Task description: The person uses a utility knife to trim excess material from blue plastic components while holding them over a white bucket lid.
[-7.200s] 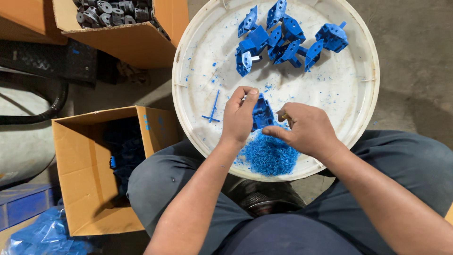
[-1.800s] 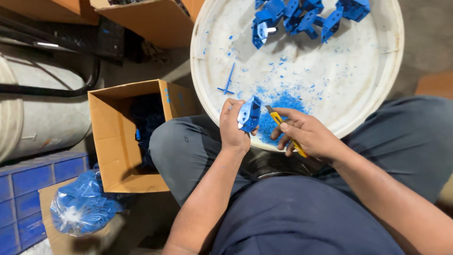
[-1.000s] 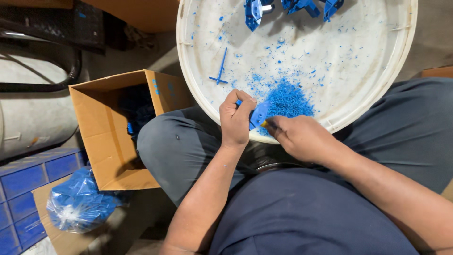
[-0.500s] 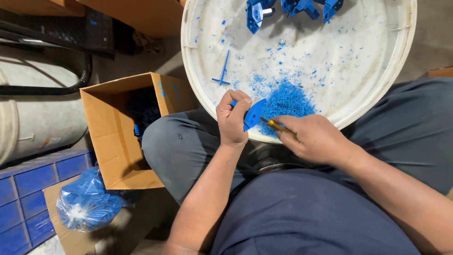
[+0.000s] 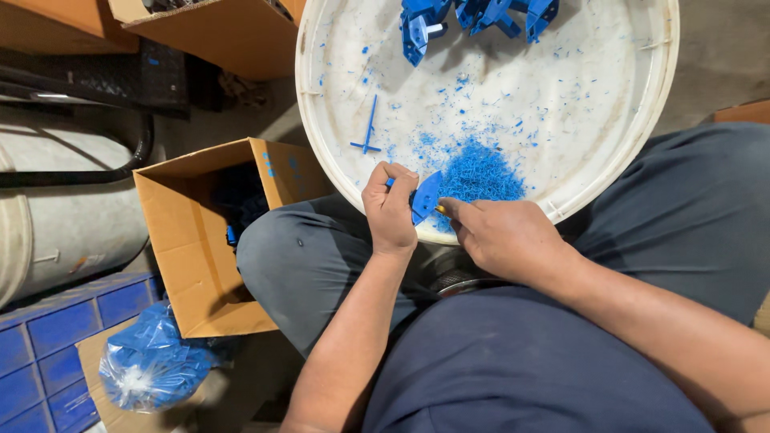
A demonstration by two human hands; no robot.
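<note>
Head view: seated person, round white tray (image 5: pixel 642 120) across the lap.
Left hand (image 5: pixel 391 210): fingers curled round a blue plastic part (image 5: pixel 425 196), at the tray's near rim.
Right hand (image 5: pixel 501 238): pinching a small yellow-handled tool (image 5: pixel 440 209) against the part.
Blue shavings (image 5: pixel 479 171): heaped just beyond the part.
Cardboard box (image 5: pixel 188 240): beside the left knee.

A round tray (image 5: pixel 642 120) rested on the person's lap. Shavings (image 5: pixel 479 172) lay at its near edge, plastic parts (image 5: pixel 473 18) at its far side. An open box (image 5: pixel 192 240) stood left of the knee, a bag (image 5: pixel 152 365) nearer still.
</note>
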